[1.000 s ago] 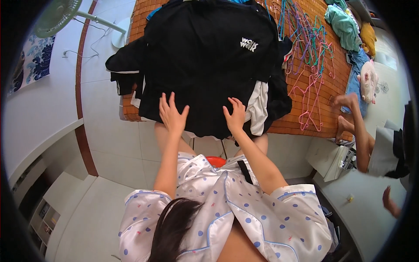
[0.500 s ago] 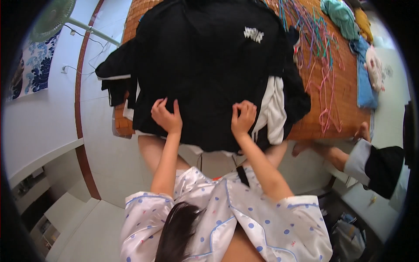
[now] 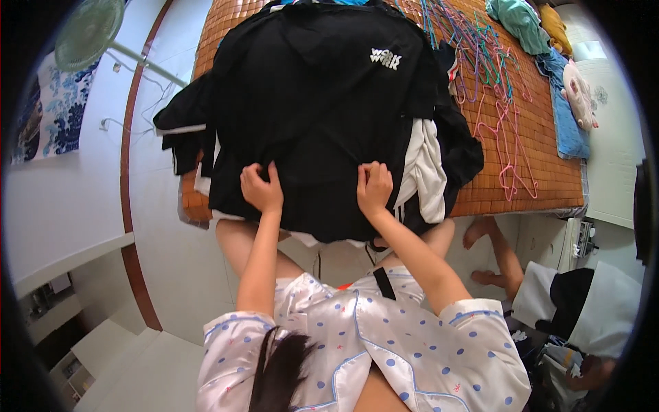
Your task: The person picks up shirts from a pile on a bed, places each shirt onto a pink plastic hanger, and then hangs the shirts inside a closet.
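A black T-shirt (image 3: 316, 103) with a small white print lies spread in front of me, its lower edge toward my lap. My left hand (image 3: 261, 188) rests on its lower left part, fingers curled and closed on the cloth. Level with it, my right hand (image 3: 375, 187) pinches the fabric on the right side. Creases run through the cloth between and above the two hands. Under the T-shirt lie more garments: a white one (image 3: 423, 172) shows at the right, and black sleeves with white trim (image 3: 184, 127) stick out at the left.
The clothes lie on a brown tiled mat (image 3: 542, 165). Tangled coloured hangers (image 3: 491, 69) lie at the right, with a green cloth (image 3: 518, 24) and a pink plush toy (image 3: 580, 96) beyond. A green fan (image 3: 89, 31) stands far left. Another person's bare leg (image 3: 504, 257) is at the right.
My right hand has shifted slightly left and its fingers curl more tightly on the cloth; my left fingers have drawn in too. At the right, the other person has moved and bent lower.
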`<action>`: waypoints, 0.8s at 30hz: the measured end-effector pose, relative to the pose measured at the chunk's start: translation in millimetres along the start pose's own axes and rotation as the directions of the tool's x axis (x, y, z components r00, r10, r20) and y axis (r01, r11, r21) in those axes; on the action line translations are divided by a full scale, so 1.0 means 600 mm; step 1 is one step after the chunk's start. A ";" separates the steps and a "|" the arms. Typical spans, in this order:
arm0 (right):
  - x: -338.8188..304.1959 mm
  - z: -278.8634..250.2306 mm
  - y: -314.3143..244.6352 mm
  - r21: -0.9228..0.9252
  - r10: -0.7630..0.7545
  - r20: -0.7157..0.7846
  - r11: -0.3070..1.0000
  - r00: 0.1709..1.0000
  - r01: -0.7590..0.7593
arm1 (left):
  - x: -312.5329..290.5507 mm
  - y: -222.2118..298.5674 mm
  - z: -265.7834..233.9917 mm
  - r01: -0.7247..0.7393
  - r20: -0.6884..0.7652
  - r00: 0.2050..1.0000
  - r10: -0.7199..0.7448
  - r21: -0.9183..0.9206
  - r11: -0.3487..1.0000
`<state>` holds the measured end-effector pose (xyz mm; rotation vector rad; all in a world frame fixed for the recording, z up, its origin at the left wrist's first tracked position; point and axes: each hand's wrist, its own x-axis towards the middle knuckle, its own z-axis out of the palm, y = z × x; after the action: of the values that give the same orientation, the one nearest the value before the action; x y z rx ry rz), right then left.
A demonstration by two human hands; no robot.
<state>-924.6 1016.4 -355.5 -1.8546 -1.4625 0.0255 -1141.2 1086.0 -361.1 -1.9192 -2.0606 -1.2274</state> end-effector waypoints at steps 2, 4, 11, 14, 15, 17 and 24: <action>-0.010 0.001 -0.004 0.010 0.004 0.007 1.000 1.000 -0.004 | -0.009 -0.011 -0.008 -0.009 0.033 0.999 0.011 -0.042 0.999; -0.025 0.002 0.001 -0.010 -0.020 0.034 1.000 0.999 0.021 | -0.020 -0.019 -0.011 -0.025 0.063 0.998 0.028 -0.046 0.999; -0.038 -0.004 0.007 0.009 -0.038 0.152 0.999 0.988 0.037 | -0.033 -0.010 -0.011 -0.006 0.152 0.988 -0.002 0.052 0.999; -0.032 -0.006 0.007 0.014 -0.043 0.150 0.999 0.988 0.041 | -0.027 -0.007 -0.013 -0.019 0.155 0.988 0.016 0.014 1.000; -0.027 -0.004 0.010 0.012 -0.065 0.114 0.998 0.991 0.064 | -0.025 -0.005 -0.011 -0.024 0.146 0.989 0.022 0.015 1.000; -0.028 0.009 0.010 -0.044 -0.118 0.056 0.992 0.991 0.121 | -0.027 -0.014 -0.005 -0.019 0.094 0.995 0.017 0.017 1.000; 0.002 0.014 0.013 0.029 -0.083 -0.004 0.996 0.997 0.083 | 0.001 0.008 0.004 0.023 0.071 0.997 -0.027 0.057 0.998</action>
<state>-921.6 1021.8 -365.4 -1.7688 -1.5283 0.0040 -1136.4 1087.4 -359.9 -1.9464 -2.1356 -1.1083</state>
